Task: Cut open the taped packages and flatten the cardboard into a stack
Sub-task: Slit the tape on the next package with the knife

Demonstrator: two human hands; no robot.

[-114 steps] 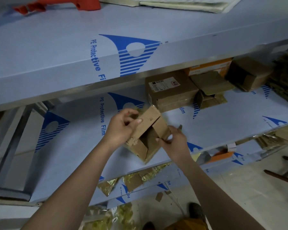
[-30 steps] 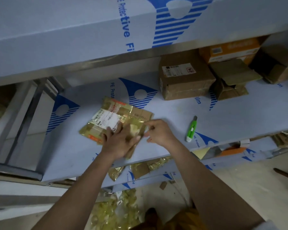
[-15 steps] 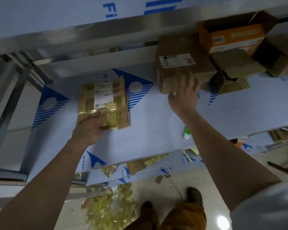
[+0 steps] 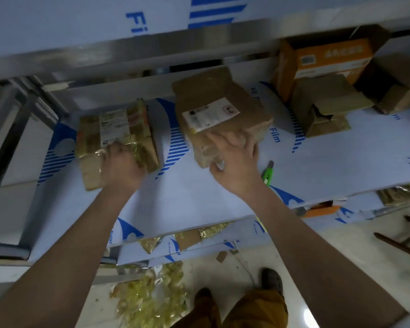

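The left hand (image 4: 121,165) lies on the near end of the flattened cardboard (image 4: 118,138) at centre left of the frame, fingers bent down onto its crinkled tape; whether they grip or only press I cannot tell. The right hand (image 4: 234,162) holds the near corner of a taped box (image 4: 220,112) in the middle of the frame, fingers spread over its top and thumb under the edge; the box sits tilted on the shelf (image 4: 199,200), a white label facing up. A green knife (image 4: 268,175) lies just right of that wrist; more boxes (image 4: 327,100) stand at upper right; tape scraps (image 4: 149,297) litter the floor below.
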